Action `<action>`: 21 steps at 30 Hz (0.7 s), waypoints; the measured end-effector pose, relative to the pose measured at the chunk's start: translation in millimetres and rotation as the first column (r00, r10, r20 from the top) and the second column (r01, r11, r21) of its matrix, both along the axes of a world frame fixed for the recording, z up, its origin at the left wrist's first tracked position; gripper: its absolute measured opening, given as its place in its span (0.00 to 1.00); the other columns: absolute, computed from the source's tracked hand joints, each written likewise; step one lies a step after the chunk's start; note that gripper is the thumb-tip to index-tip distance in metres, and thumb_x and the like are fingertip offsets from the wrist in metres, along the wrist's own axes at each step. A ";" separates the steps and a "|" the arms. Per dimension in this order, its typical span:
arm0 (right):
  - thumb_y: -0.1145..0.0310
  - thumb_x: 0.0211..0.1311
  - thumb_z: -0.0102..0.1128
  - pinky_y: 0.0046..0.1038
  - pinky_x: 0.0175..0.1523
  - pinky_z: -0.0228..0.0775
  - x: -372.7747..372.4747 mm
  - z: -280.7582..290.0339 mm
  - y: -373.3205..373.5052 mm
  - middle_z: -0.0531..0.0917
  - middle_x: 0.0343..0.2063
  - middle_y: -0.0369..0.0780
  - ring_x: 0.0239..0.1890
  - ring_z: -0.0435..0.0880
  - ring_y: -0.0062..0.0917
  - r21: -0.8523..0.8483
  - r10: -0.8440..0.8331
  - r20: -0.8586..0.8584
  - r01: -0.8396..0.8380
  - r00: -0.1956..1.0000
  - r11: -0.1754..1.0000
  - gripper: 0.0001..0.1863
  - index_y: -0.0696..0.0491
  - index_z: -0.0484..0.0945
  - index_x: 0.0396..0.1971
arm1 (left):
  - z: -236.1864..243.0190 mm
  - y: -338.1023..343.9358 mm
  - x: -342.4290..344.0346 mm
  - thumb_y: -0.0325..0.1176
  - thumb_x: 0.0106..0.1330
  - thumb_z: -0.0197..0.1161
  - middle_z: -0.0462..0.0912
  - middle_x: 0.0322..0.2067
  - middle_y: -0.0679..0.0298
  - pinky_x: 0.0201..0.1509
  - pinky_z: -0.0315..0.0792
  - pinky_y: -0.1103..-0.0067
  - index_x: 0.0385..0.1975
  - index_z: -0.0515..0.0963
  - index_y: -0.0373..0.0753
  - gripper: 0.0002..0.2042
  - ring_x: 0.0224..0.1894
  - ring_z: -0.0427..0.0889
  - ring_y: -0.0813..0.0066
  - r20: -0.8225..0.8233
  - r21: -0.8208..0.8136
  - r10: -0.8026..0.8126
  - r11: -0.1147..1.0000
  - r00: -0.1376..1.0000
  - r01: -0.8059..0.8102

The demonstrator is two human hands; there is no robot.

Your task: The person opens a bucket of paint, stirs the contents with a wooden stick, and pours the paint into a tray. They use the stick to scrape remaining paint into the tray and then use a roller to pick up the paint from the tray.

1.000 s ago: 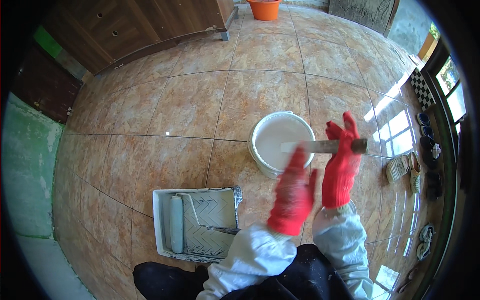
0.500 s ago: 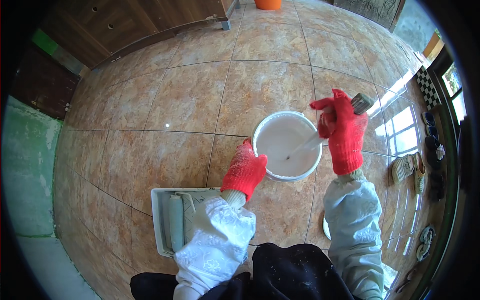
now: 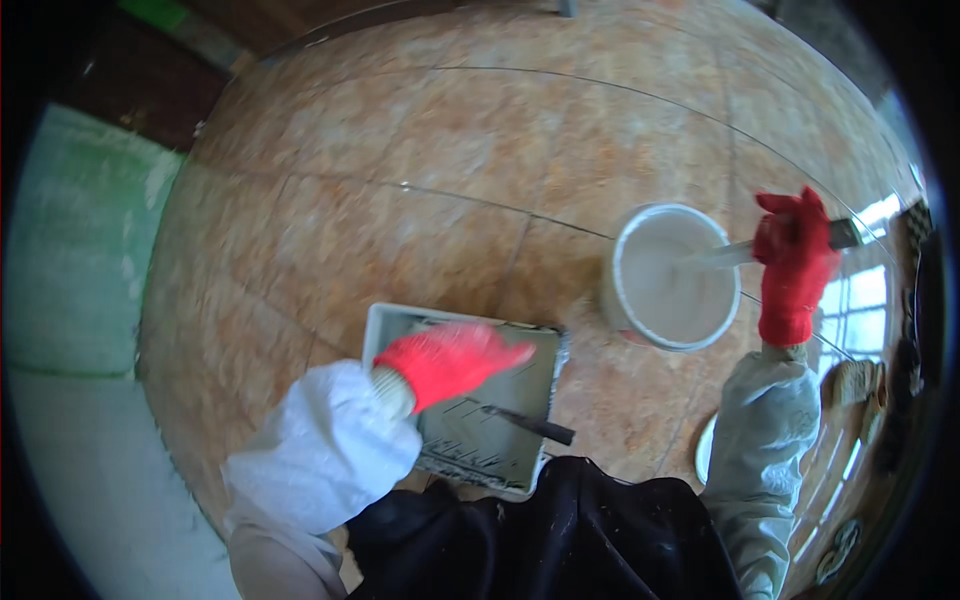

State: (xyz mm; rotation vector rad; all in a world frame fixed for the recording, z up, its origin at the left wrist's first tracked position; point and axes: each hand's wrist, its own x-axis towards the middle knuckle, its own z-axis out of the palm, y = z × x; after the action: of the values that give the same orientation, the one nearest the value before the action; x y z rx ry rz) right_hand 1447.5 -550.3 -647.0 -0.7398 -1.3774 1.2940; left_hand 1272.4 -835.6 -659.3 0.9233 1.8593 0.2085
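A white bucket (image 3: 618, 290) of whitish paint stands on the tiled floor, right of centre. My right hand (image 3: 797, 262), in a red knitted glove, is wrapped round a stirring stick (image 3: 735, 256). The stick's pale lower part slants left into the paint, and its grey end juts out right of the fist. Over the paint tray (image 3: 375, 330), my left hand (image 3: 445, 362) in a matching glove hovers with fingers stretched out, slightly blurred and holding nothing. A paint roller's dark handle (image 3: 542, 426) lies across the tray; the roller head is hidden beneath my left hand and sleeve.
A pale round rim (image 3: 704, 450) shows beside my right forearm. Shoes (image 3: 858, 382) and sandals (image 3: 840, 550) line the right side. On the left stands a green and white wall (image 3: 90, 270); a brown wooden cabinet (image 3: 290, 18) is at the far left.
My left hand has let go of the bucket's rim and moved left over the tray. My right hand still holds the stick in the paint. The view has shifted, with the bucket farther right.
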 end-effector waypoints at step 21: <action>0.78 0.69 0.44 0.18 0.22 0.62 46.9 -58.3 13.5 0.78 0.41 0.44 0.20 0.68 0.17 0.292 0.262 0.108 -0.283 0.959 0.914 0.15 0.54 0.69 0.54 | -177.4 -265.5 148.2 0.29 0.63 0.59 0.80 0.44 0.55 0.48 0.75 0.74 0.49 0.72 0.30 0.16 0.43 0.80 0.67 0.465 0.188 0.885 -0.103 -0.004 -0.977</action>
State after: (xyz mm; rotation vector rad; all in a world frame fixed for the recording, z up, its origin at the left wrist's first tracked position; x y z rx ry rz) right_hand 1494.5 -536.8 -705.3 -0.3902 -1.7355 1.2354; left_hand 1420.6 -1101.2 -836.7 -0.4718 1.9307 1.7203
